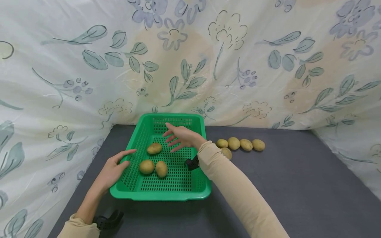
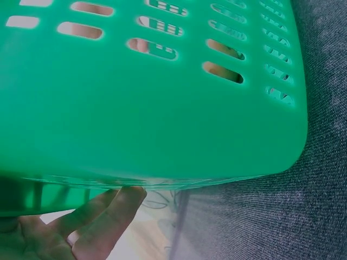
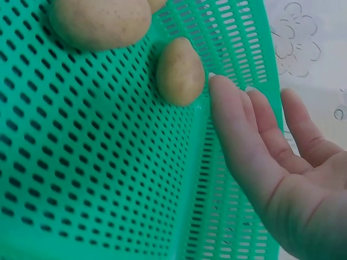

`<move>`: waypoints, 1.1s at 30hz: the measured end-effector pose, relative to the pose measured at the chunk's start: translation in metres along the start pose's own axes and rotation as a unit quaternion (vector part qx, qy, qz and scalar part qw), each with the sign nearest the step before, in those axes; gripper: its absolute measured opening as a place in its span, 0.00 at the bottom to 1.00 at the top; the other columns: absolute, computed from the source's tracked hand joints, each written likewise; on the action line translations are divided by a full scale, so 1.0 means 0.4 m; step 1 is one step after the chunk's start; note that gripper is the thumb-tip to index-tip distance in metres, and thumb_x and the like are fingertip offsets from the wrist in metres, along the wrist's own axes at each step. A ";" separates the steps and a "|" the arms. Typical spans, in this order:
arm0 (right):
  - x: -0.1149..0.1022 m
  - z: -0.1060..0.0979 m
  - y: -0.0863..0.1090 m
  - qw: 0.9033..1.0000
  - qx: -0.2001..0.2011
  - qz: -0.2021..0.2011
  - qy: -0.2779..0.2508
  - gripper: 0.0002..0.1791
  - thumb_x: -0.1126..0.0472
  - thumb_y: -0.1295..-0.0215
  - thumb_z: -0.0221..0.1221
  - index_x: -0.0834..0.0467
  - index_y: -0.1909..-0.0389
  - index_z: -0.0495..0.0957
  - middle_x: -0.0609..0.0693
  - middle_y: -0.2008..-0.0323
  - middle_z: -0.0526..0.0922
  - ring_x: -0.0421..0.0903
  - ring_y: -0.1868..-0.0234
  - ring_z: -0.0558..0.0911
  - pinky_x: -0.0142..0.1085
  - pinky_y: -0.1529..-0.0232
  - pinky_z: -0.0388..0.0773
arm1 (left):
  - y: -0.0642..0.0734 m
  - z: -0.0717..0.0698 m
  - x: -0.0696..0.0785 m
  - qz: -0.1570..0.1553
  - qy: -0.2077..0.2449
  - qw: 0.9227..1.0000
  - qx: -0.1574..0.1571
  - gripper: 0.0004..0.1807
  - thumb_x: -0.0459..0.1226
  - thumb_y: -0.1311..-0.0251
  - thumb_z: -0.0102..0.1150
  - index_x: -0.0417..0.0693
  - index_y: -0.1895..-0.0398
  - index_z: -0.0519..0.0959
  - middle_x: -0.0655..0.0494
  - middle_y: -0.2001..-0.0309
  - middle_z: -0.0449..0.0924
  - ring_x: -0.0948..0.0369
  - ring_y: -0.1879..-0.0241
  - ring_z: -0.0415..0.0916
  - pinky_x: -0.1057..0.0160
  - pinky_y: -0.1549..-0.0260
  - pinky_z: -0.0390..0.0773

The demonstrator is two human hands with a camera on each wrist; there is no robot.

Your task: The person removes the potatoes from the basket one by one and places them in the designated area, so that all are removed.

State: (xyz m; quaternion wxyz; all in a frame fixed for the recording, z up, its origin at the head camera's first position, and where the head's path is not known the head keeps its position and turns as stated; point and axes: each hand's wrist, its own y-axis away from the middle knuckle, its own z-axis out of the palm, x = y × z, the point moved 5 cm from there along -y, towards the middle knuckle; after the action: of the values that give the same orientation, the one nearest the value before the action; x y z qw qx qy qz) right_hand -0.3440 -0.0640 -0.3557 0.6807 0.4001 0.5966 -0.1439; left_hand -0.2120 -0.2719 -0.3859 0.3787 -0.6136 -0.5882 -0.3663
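Note:
A green plastic basket (image 1: pixel 160 196) with slotted walls stands on the dark tabletop. My left hand (image 1: pixel 110 171) holds its left rim, thumb over the edge; in the left wrist view fingers (image 2: pixel 111 222) lie against the outer wall. Inside the basket are three potatoes: one potato (image 1: pixel 154 148) farther back, and a round potato (image 1: pixel 147 167) beside an oval potato (image 1: pixel 161 169) nearer the front. Over the basket's right half hovers my right hand (image 1: pixel 184 136), fingers spread and holding nothing. In the right wrist view, its fingertips appear near a potato (image 3: pixel 181 71) on the basket floor.
Right of the basket, several potatoes (image 1: pixel 233 143) lie in a row on the dark cloth (image 1: pixel 285 185), with another potato (image 1: pixel 227 153) in front, partly behind my right sleeve. A flowered sheet (image 1: pixel 262 82) hangs behind and along both sides.

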 end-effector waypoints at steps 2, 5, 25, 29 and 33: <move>0.005 0.009 -0.006 1.000 -0.005 -0.001 -0.003 0.34 0.40 0.26 0.38 0.64 0.36 0.67 0.66 0.41 0.68 0.64 0.39 0.67 0.53 0.48 0.72 | 0.000 0.000 0.002 0.000 0.003 1.000 0.000 0.25 0.31 0.30 0.40 0.41 0.29 0.61 0.33 0.30 0.51 0.57 0.76 0.75 0.60 0.78 0.75; 0.009 0.026 -0.014 1.000 -0.008 -0.001 -0.008 0.34 0.40 0.26 0.39 0.64 0.36 0.67 0.66 0.41 0.68 0.63 0.40 0.68 0.53 0.48 0.72 | 0.000 0.000 0.003 -0.002 0.009 1.000 -0.002 0.25 0.30 0.30 0.40 0.40 0.30 0.61 0.32 0.31 0.51 0.55 0.71 0.78 0.59 0.76 0.76; 0.033 0.103 -0.055 0.999 -0.012 0.004 -0.029 0.31 0.39 0.27 0.41 0.62 0.45 0.75 0.59 0.58 0.76 0.60 0.49 0.76 0.46 0.61 0.80 | -0.003 0.005 0.001 -0.005 0.002 1.000 0.004 0.26 0.31 0.31 0.41 0.41 0.30 0.62 0.33 0.32 0.53 0.63 0.89 0.61 0.62 0.83 0.70; 0.039 0.104 -0.061 0.999 -0.011 0.004 -0.038 0.33 0.39 0.27 0.41 0.64 0.42 0.73 0.57 0.62 0.76 0.58 0.53 0.77 0.46 0.62 0.80 | -0.003 0.003 0.002 -0.003 -0.002 1.000 0.005 0.25 0.31 0.31 0.41 0.41 0.30 0.62 0.34 0.32 0.55 0.65 0.90 0.55 0.62 0.85 0.68; 0.050 0.105 -0.067 0.999 -0.013 0.003 -0.034 0.33 0.40 0.27 0.42 0.64 0.43 0.73 0.56 0.64 0.77 0.56 0.57 0.78 0.46 0.62 0.80 | -0.004 0.002 0.000 -0.004 -0.006 1.000 0.004 0.25 0.31 0.31 0.41 0.42 0.30 0.62 0.34 0.31 0.53 0.64 0.89 0.55 0.62 0.85 0.68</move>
State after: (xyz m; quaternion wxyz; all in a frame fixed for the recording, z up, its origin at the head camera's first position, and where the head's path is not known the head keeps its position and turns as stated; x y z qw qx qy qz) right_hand -0.3280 -0.1055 -0.3857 0.7059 0.3878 0.5740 -0.1477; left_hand -0.2137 -0.2711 -0.3861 0.3757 -0.6123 -0.5942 -0.3618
